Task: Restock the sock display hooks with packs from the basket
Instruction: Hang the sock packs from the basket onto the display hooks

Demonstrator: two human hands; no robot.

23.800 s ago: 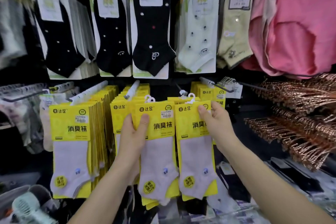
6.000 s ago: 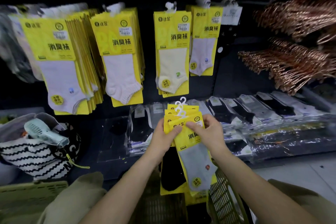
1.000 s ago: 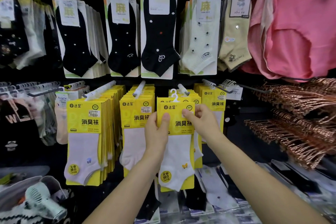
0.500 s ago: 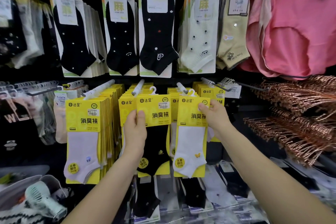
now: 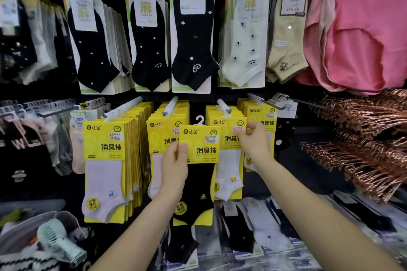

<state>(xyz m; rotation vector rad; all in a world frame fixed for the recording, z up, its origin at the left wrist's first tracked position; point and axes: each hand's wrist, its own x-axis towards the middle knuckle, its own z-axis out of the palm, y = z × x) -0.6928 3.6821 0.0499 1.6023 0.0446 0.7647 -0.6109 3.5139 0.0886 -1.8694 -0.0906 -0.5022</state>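
My left hand grips a yellow-carded pack with a black sock by its left edge. The pack's white hanger hook is free, in the gap between two display hooks. My right hand pinches the top right corner of a white sock pack, which sits at the front of the stack under the third display hook. More yellow packs fill the hooks to the left and the leftmost stack. The basket is out of view.
Carded black and pale socks hang in the row above. Pink garments and bundles of copper hangers crowd the right. Bagged socks lie on the shelf below. A pale green hand fan lies in a bag at lower left.
My right hand has carried the white sock pack up to the third hook's stack. My left hand has shifted the black sock pack right, into the gap between hooks.
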